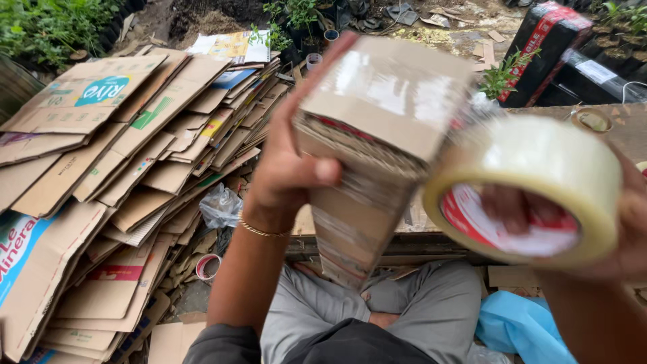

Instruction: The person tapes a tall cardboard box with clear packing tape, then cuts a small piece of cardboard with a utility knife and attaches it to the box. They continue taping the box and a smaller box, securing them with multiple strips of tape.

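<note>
Overhead, one cardboard bundle (377, 135), one tape roll (539, 182)

Bundle of flattened cardboard (377, 148), brown, wrapped w/ clear tape, stands upright at centre, gripped by left hand (286, 172). Packing tape roll (532, 192) at right in right hand (630, 229): clear tape, red-and-white label on core. Left side: big fanned pile of flattened cartons (128, 168), brown w/ teal, blue, green, red print patches. Top right: black sacks (549, 47) w/ red band, leaning; one has a white label (596, 71). Small red-cored tape roll (207, 266) on ground below pile.
</note>
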